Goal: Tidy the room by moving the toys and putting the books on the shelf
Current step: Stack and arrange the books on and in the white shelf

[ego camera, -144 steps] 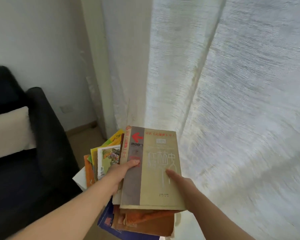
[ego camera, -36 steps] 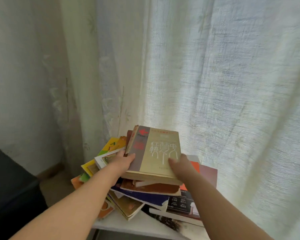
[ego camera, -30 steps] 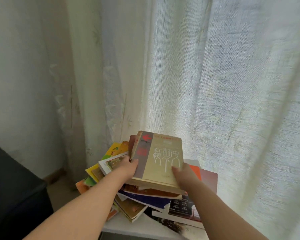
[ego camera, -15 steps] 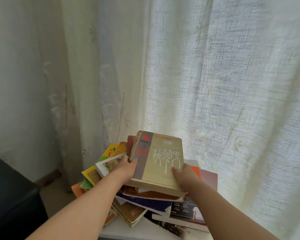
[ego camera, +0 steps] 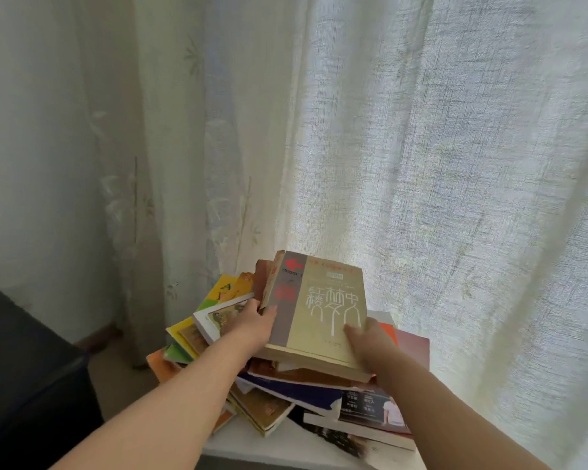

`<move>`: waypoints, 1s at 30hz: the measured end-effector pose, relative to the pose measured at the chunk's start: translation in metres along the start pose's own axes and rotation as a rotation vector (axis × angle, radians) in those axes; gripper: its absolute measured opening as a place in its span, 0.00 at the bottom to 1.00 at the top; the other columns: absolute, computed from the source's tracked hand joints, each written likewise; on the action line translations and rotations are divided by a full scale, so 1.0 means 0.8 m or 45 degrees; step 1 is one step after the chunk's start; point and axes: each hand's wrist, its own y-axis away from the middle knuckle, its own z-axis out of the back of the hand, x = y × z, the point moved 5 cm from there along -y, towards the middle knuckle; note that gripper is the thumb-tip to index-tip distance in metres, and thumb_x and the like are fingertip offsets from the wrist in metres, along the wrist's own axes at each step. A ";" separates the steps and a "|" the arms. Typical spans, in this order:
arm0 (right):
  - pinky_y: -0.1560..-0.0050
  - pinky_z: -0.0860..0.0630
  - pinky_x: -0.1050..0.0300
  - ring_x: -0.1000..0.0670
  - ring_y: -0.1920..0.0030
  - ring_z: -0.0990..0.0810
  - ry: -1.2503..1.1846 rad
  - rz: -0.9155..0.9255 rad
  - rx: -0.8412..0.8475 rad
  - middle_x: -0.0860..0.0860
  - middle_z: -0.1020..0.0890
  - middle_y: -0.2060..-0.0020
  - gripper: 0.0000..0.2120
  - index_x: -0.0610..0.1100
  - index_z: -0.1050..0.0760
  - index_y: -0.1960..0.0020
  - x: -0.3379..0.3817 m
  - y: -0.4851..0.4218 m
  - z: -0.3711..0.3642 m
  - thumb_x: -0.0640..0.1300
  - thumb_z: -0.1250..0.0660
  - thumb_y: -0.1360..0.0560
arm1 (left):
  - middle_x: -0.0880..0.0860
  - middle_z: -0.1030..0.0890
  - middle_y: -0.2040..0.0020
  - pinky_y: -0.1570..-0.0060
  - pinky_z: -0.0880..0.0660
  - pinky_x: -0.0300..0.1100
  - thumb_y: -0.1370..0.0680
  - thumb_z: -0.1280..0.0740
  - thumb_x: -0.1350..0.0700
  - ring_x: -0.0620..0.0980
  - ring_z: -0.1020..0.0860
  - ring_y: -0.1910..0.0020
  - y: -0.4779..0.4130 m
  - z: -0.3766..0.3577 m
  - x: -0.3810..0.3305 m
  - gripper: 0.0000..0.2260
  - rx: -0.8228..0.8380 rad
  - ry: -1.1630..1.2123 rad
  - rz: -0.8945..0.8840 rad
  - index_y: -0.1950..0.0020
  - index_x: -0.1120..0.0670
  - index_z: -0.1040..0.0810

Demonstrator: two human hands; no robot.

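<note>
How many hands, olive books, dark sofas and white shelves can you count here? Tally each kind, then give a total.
hands: 2, the left hand and the right hand
olive book: 1
sofa: 1
shelf: 1
total: 5

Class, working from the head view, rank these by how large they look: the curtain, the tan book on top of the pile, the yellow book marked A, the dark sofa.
1. curtain
2. dark sofa: cropped and near the camera, so unsure
3. tan book
4. yellow book: mostly covered
</note>
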 end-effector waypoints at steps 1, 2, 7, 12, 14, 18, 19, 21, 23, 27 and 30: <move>0.43 0.27 0.52 0.45 0.46 0.25 -0.013 0.021 -0.015 0.44 0.26 0.38 0.22 0.41 0.41 0.29 -0.002 0.000 -0.001 0.48 0.44 0.19 | 0.58 0.37 0.29 0.32 0.36 0.54 0.21 0.47 0.39 0.60 0.36 0.32 0.002 0.000 0.001 0.24 -0.027 -0.050 0.001 0.27 0.47 0.40; 0.44 0.27 0.52 0.46 0.48 0.26 -0.033 0.039 -0.033 0.44 0.26 0.39 0.21 0.41 0.39 0.30 -0.003 0.003 -0.002 0.48 0.44 0.19 | 0.59 0.40 0.28 0.31 0.38 0.54 0.21 0.48 0.39 0.61 0.39 0.30 0.004 0.001 0.001 0.24 -0.056 -0.112 0.000 0.26 0.46 0.40; 0.42 0.25 0.46 0.45 0.45 0.23 -0.147 0.061 -0.131 0.45 0.25 0.42 0.18 0.45 0.31 0.35 -0.018 0.015 -0.005 0.50 0.39 0.23 | 0.58 0.33 0.31 0.35 0.32 0.51 0.21 0.44 0.41 0.58 0.32 0.34 0.010 0.013 0.008 0.23 0.002 -0.123 -0.039 0.30 0.49 0.33; 0.48 0.23 0.54 0.49 0.50 0.21 -0.245 0.238 -0.112 0.53 0.21 0.53 0.11 0.46 0.25 0.42 -0.005 0.041 -0.008 0.43 0.35 0.24 | 0.58 0.18 0.57 0.66 0.25 0.42 0.23 0.34 0.56 0.54 0.21 0.64 0.028 0.031 0.016 0.10 0.236 0.668 0.131 0.44 0.60 0.24; 0.48 0.21 0.53 0.49 0.50 0.19 -0.267 0.287 -0.055 0.51 0.20 0.50 0.15 0.45 0.26 0.38 0.006 0.053 -0.013 0.42 0.34 0.25 | 0.58 0.17 0.62 0.69 0.24 0.41 0.25 0.31 0.55 0.53 0.19 0.70 0.037 0.041 0.023 0.11 0.276 0.768 0.160 0.47 0.59 0.23; 0.56 0.20 0.59 0.52 0.56 0.19 -0.387 0.418 0.034 0.55 0.21 0.57 0.14 0.52 0.27 0.41 0.024 0.068 -0.016 0.41 0.34 0.25 | 0.56 0.16 0.62 0.72 0.21 0.39 0.25 0.32 0.57 0.50 0.18 0.70 0.060 0.059 0.033 0.08 0.339 0.947 0.017 0.48 0.58 0.23; 0.58 0.21 0.60 0.52 0.57 0.19 -0.462 0.448 0.044 0.55 0.21 0.57 0.14 0.54 0.28 0.43 0.028 0.069 -0.015 0.40 0.33 0.25 | 0.56 0.16 0.62 0.71 0.20 0.40 0.25 0.33 0.57 0.50 0.17 0.69 0.067 0.064 0.033 0.08 0.358 1.014 -0.036 0.48 0.57 0.23; 0.56 0.20 0.55 0.49 0.55 0.18 -0.648 0.476 0.093 0.51 0.21 0.52 0.17 0.55 0.30 0.41 0.034 0.070 -0.017 0.41 0.31 0.27 | 0.56 0.15 0.58 0.64 0.19 0.43 0.27 0.32 0.57 0.52 0.17 0.63 0.085 0.075 0.028 0.11 0.419 1.116 -0.164 0.45 0.56 0.24; 0.52 0.19 0.50 0.47 0.50 0.18 -0.754 0.481 0.193 0.49 0.21 0.46 0.24 0.53 0.32 0.35 0.044 0.072 -0.026 0.44 0.29 0.29 | 0.55 0.16 0.54 0.59 0.18 0.45 0.30 0.30 0.57 0.51 0.17 0.59 0.101 0.090 0.017 0.15 0.456 1.145 -0.320 0.44 0.55 0.24; 0.59 0.18 0.53 0.47 0.56 0.16 -0.833 0.551 0.198 0.47 0.17 0.52 0.21 0.45 0.28 0.41 0.072 0.077 -0.022 0.43 0.27 0.32 | 0.54 0.16 0.50 0.53 0.20 0.47 0.30 0.28 0.61 0.53 0.18 0.51 0.111 0.120 -0.014 0.17 0.387 0.972 -0.480 0.43 0.53 0.26; 0.63 0.19 0.57 0.51 0.59 0.16 -0.862 0.666 0.028 0.50 0.16 0.56 0.14 0.47 0.25 0.48 0.089 0.073 -0.005 0.39 0.27 0.31 | 0.52 0.19 0.46 0.47 0.25 0.45 0.25 0.33 0.63 0.50 0.21 0.47 0.101 0.120 -0.038 0.13 0.325 0.827 -0.481 0.44 0.50 0.27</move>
